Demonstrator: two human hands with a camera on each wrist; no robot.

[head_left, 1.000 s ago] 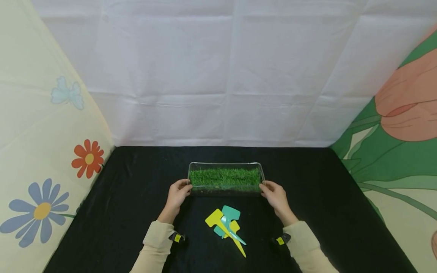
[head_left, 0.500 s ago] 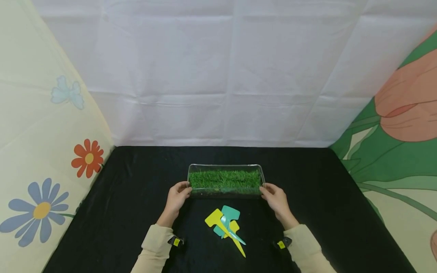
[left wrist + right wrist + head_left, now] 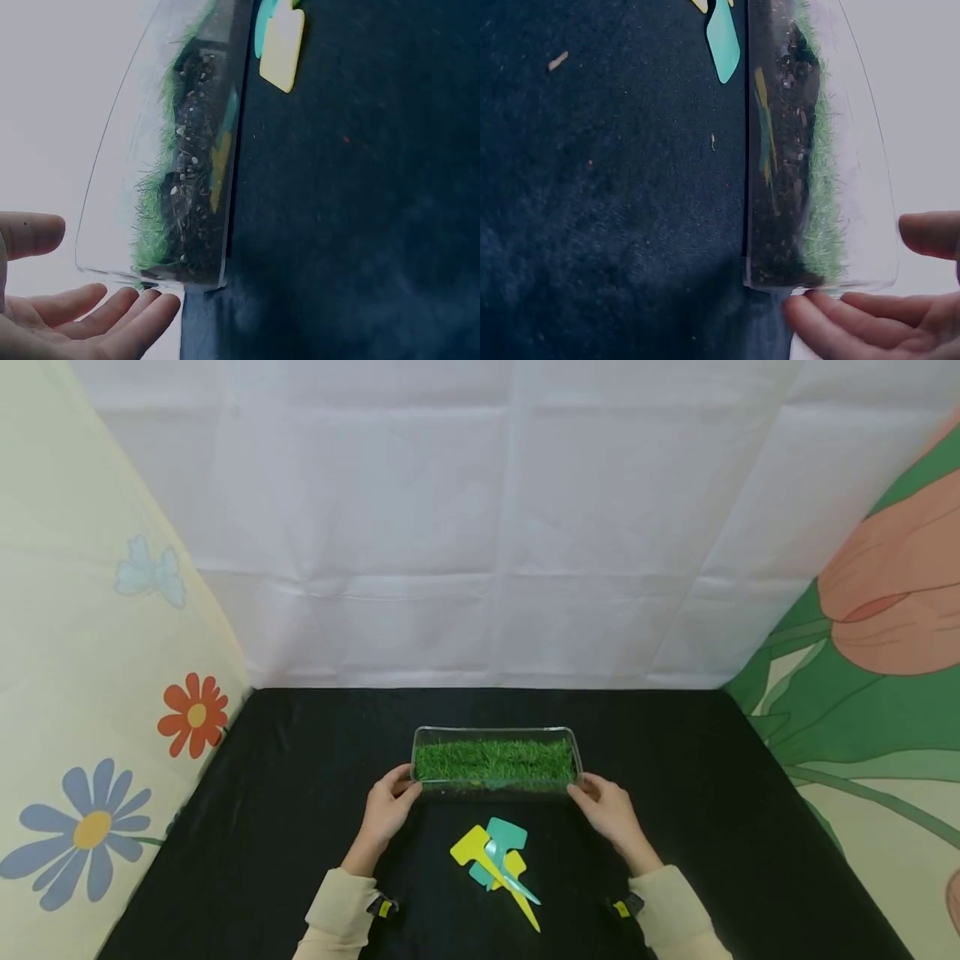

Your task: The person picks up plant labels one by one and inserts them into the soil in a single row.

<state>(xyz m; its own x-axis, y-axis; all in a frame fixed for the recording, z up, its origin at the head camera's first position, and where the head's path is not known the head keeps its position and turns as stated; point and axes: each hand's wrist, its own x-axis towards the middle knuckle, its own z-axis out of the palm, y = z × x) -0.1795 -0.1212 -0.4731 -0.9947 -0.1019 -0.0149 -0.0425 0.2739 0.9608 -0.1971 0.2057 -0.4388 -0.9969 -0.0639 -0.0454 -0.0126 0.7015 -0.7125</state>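
Observation:
A clear rectangular planter box [image 3: 497, 786], holding dark soil and short green grass [image 3: 493, 760], sits on the black cloth. My left hand [image 3: 386, 806] is at its left end, and my right hand [image 3: 606, 810] is at its right end. In the left wrist view the fingers [image 3: 142, 319] reach the box's end wall, with the thumb apart from it. The right wrist view likewise shows fingers [image 3: 829, 322] against the end wall and the thumb just off the rim. Between the forearms, T-shaped plant labels lie crossed in a pile, yellow [image 3: 471, 845] and teal [image 3: 507, 833].
Black cloth [image 3: 315, 735] covers the table. A white sheet [image 3: 480, 527] hangs behind it. Flower-printed cloths stand at the left [image 3: 90, 635] and the right [image 3: 885, 727]. Small crumbs [image 3: 557, 60] lie on the cloth near the labels.
The planter box has slid slightly toward me, and both hands have come a little nearer along with it. The thumbs have loosened at the rim. The labels stay put.

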